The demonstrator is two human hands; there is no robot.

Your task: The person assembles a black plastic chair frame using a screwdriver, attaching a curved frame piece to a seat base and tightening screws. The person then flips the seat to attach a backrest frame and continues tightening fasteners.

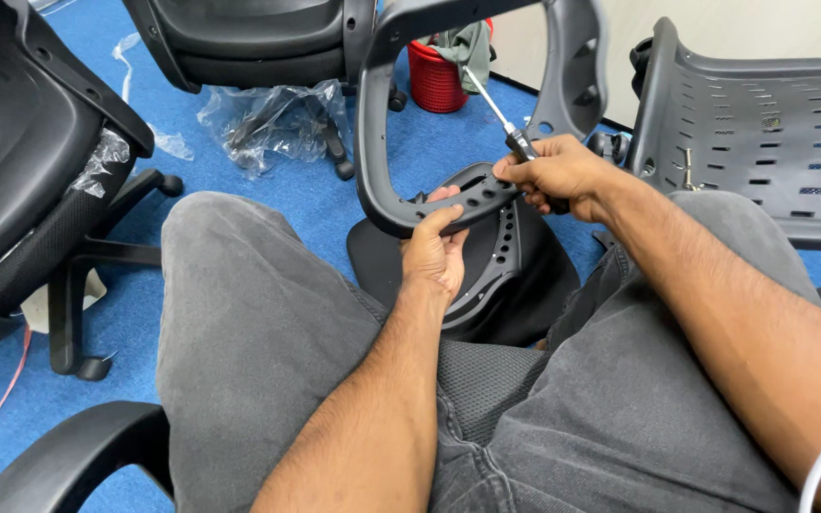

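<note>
My left hand (pixel 436 249) grips the lower bar of a grey plastic chair armrest loop (pixel 371 114) that stands upright between my knees. My right hand (pixel 559 173) is closed around the black handle of a screwdriver (pixel 497 110), whose metal shaft points up and to the left, behind the armrest. Under the armrest lies a black chair seat part with rows of holes (pixel 510 256), resting on the blue floor in front of my grey trousers.
A black office chair (pixel 21 161) stands at the left, another (pixel 258 38) at the top. A perforated grey seat shell (pixel 762 142) lies at the right. Clear plastic wrap (pixel 268 119) and a red bucket (pixel 434 81) sit on the blue carpet. A chair arm (pixel 68 456) is at the bottom left.
</note>
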